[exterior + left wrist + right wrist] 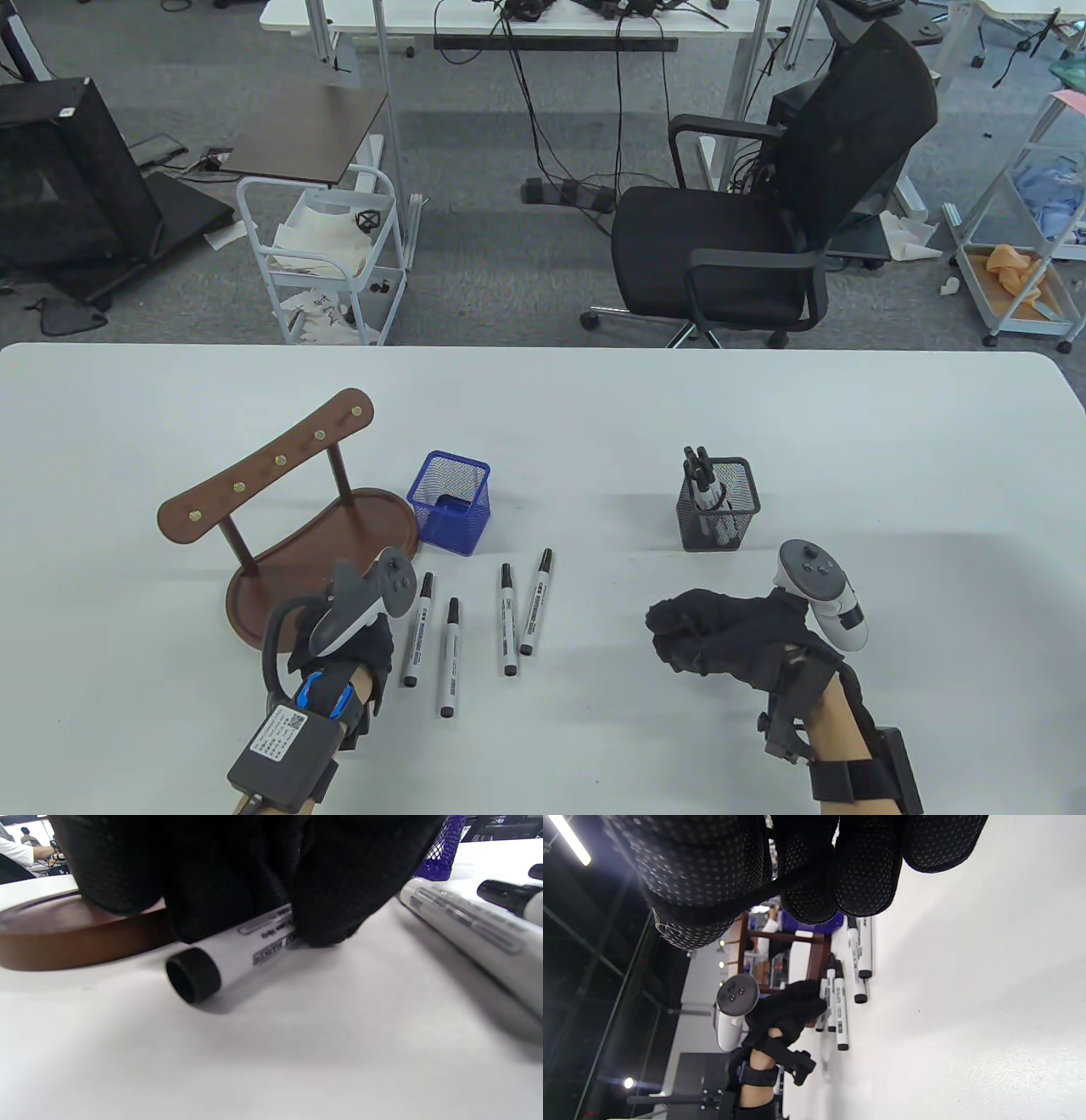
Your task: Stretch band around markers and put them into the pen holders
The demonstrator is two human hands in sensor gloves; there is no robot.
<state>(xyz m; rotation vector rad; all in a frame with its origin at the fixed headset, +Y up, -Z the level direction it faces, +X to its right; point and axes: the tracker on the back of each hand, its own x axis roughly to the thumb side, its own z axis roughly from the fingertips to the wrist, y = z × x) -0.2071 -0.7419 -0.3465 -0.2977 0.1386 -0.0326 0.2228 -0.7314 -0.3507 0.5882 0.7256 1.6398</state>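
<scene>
My left hand [373,649] is down on the table by the wooden stand. In the left wrist view its fingers [326,899] pinch a white marker with a black cap [237,950] that lies on the table. Several more markers [450,645] lie loose just to its right. The blue mesh pen holder [450,503] stands behind them. The black mesh pen holder [719,505] has a bundle of markers [702,475] in it. My right hand [687,632] hovers in front of it with its fingers curled. A thin black band [797,878] seems stretched between its thumb and fingers.
A brown wooden stand with a row of pegs [280,458] and a flat base [339,526] sits close to my left hand, its base [63,929] right behind my fingers. Bare white table [891,475] stretches to the right. A black office chair [764,221] stands beyond the far edge.
</scene>
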